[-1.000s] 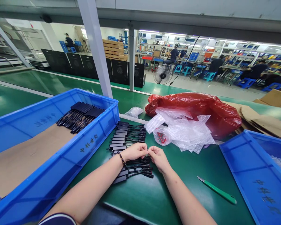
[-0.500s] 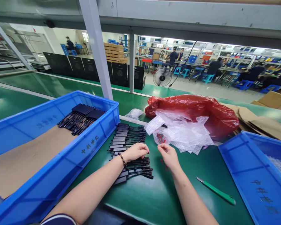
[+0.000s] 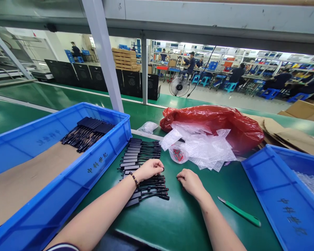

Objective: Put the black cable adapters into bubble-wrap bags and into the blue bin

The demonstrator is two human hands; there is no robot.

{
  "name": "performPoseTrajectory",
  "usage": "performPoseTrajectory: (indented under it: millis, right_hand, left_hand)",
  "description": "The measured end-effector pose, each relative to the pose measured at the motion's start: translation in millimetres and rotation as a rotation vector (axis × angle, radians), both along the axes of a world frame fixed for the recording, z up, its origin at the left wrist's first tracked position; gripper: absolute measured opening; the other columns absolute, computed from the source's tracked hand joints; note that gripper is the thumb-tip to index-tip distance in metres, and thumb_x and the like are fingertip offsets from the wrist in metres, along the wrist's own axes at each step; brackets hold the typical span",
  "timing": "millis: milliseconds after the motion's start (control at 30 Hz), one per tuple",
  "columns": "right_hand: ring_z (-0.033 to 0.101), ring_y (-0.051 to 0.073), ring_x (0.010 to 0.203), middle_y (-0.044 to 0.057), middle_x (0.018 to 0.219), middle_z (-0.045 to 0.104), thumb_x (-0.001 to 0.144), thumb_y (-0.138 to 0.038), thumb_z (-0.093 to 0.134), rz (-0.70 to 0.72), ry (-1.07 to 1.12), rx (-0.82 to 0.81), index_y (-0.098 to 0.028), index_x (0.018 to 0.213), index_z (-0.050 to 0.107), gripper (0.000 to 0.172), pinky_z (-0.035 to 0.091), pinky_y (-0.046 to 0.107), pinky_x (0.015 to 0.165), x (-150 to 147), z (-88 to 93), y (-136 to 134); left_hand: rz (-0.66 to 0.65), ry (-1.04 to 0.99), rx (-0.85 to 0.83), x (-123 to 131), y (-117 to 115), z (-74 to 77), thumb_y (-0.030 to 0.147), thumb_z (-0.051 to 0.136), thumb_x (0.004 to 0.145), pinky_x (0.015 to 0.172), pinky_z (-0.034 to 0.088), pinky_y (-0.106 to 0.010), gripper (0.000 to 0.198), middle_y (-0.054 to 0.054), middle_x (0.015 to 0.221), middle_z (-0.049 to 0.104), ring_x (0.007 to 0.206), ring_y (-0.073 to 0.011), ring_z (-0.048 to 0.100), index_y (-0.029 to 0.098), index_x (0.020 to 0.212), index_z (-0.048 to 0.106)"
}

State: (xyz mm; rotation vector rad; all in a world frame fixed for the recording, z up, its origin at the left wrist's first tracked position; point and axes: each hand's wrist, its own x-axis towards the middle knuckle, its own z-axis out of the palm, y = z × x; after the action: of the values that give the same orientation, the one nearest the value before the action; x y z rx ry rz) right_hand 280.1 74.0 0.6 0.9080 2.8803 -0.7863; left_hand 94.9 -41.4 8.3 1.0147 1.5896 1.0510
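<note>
My left hand is curled shut on the end of a black cabled part in a row of such parts lying on the green bench. More of these parts lie under my wrist. My right hand rests a little to the right, knuckles up, with fingertips pinched down against the bench; what they hold is hidden. Just beyond it sits a small clear bag of red pieces.
A blue bin at left holds a cardboard liner and more black parts. Bubble wrap and a red plastic bag lie behind. A green-handled knife and a second blue bin are at right. People work at far benches.
My hands were together over the black parts. My right hand has pulled away to the right and dropped to the bench, over where small red bits lay. My left hand has stayed put.
</note>
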Motion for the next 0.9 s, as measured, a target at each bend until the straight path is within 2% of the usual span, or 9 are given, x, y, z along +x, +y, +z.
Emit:
performPoseTrajectory:
  millis: [100,233,400,600,767,900]
  right_hand:
    - [0.051,0.013,0.081,0.004,0.084,0.059,0.075,-0.013,0.047,0.018,-0.023,-0.005,-0.017,0.075,0.062,0.016,0.033,0.021,0.07,1.9,3.4,-0.9]
    - [0.05,0.012,0.072,0.004,0.079,0.057,0.074,-0.011,0.043,0.026,-0.009,-0.013,-0.015,0.07,0.055,0.013,0.032,0.02,0.065,4.8,7.5,-1.5]
    - [0.051,0.012,0.066,0.002,0.071,0.057,0.072,-0.011,0.04,-0.036,0.044,-0.087,-0.015,0.071,0.051,0.012,0.031,0.021,0.061,8.3,8.6,1.2]
    - [0.05,0.013,0.076,0.004,0.08,0.057,0.072,-0.009,0.041,0.089,0.026,-0.071,-0.016,0.073,0.059,0.02,0.032,0.021,0.067,8.4,5.3,2.2]
    - [0.048,0.014,0.076,0.006,0.08,0.055,0.071,-0.008,0.042,0.098,-0.039,-0.029,-0.014,0.07,0.055,0.014,0.031,0.022,0.066,9.3,3.3,-0.3]
    - [0.047,0.014,0.075,0.006,0.079,0.054,0.075,-0.009,0.039,0.101,-0.007,-0.01,-0.014,0.071,0.051,0.014,0.032,0.023,0.067,9.4,0.4,1.4]
  left_hand:
    - [0.004,0.059,0.02,-1.3,0.6,-1.4,0.03,0.053,0.069,0.05,0.034,-0.02,0.021,-0.001,0.063,0.054,0.054,-0.0085,0.046,0.011,0.078,0.056]
    - [0.005,0.187,0.067,-1.7,0.3,3.4,0.029,0.051,0.072,0.06,0.038,-0.022,0.021,-0.003,0.073,0.06,0.064,-0.0114,0.051,0.012,0.078,0.06]
    - [0.085,0.365,0.104,-10.1,-2.0,23.9,0.03,0.047,0.075,0.068,0.039,-0.025,0.023,-0.003,0.08,0.062,0.072,-0.0146,0.053,0.014,0.081,0.063]
    - [0.171,0.523,0.083,-36.4,-6.0,47.7,0.028,0.042,0.078,0.075,0.041,-0.026,0.026,-0.005,0.086,0.063,0.081,-0.0169,0.056,0.013,0.084,0.062]
    - [0.067,0.696,-0.012,-46.8,-9.3,49.5,0.025,0.041,0.077,0.074,0.041,-0.026,0.025,-0.005,0.089,0.063,0.082,-0.0173,0.056,0.015,0.084,0.063]
    - [-0.125,0.858,-0.078,-42.7,-10.8,41.3,0.021,0.051,0.068,0.081,0.039,-0.03,0.022,-0.007,0.091,0.062,0.088,-0.0216,0.055,0.016,0.085,0.064]
